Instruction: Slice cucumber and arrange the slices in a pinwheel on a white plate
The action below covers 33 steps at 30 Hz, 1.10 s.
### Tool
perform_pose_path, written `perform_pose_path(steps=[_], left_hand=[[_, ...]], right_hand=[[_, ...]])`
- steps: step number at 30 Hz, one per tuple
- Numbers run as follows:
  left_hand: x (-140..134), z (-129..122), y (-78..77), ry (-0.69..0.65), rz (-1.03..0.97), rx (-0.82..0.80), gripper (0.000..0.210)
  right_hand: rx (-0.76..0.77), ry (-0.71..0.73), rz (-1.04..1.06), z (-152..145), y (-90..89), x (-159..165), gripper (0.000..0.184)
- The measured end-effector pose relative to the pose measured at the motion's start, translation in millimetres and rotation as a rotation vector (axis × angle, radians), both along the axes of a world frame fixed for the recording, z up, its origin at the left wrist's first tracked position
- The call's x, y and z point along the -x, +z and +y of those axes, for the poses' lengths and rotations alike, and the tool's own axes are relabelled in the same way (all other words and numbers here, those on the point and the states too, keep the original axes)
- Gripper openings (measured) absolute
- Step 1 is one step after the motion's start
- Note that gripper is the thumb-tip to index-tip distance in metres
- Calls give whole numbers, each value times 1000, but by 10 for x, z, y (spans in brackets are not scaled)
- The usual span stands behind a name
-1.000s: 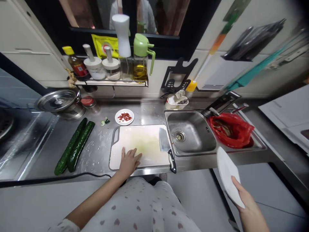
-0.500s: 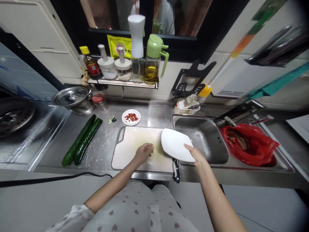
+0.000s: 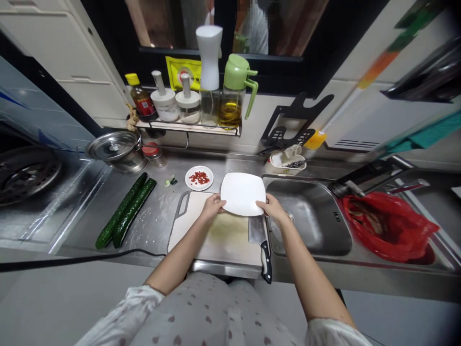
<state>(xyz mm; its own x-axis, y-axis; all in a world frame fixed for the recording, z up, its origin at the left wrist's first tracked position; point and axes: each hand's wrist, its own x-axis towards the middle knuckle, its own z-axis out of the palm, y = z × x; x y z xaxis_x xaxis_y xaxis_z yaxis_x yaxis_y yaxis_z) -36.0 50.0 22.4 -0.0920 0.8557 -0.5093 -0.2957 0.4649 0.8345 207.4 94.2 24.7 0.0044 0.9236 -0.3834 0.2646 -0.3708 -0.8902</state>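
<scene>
Left hand (image 3: 213, 206) and right hand (image 3: 272, 208) each pinch a near corner of the white plate (image 3: 243, 192), out over the cutting board's (image 3: 194, 240) far edge. Tip: keep it level — wrists clear of that knife (image 3: 264, 247). Steel counter's (image 3: 154, 211) wet — sink's (image 3: 309, 230) just beside the board, on the right.

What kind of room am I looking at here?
Most likely a home kitchen: a steel sink is set into the counter, a cleaver lies on a cutting board, and a shelf above holds an oil bottle.
</scene>
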Motion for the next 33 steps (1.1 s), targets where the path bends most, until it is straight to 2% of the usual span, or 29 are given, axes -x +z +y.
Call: perform_pose_path(steps=[3,5,11,14,21,25,29,33], left_hand=[[38,195,-121,-35,149,-16,24],[62,324,-205,-79,321,-4,18],[126,635,-413,-116,489,5,16],[151,717,-475,-149,571,5,14],[175,800,-493,-202,759,20,10],[165,817,-486,-206,871,15,15],[146,817,-444,-283,1048,-2,21],[125,824,-378,-343,1132,3,25]], right_hand=[[-98,55,-166,226,-135,36,33],[-133,91,-297,376,-209,80,32],[-88,212,-642,664,-323,232,34],[-76,248,-718,731,-351,284,37],[-53,270,-805,801,-358,368,41],[-51,293,-852,808,-352,387,41],[-54,295,-854,820,-371,382,41],[-44,298,-854,832,-384,380,41]])
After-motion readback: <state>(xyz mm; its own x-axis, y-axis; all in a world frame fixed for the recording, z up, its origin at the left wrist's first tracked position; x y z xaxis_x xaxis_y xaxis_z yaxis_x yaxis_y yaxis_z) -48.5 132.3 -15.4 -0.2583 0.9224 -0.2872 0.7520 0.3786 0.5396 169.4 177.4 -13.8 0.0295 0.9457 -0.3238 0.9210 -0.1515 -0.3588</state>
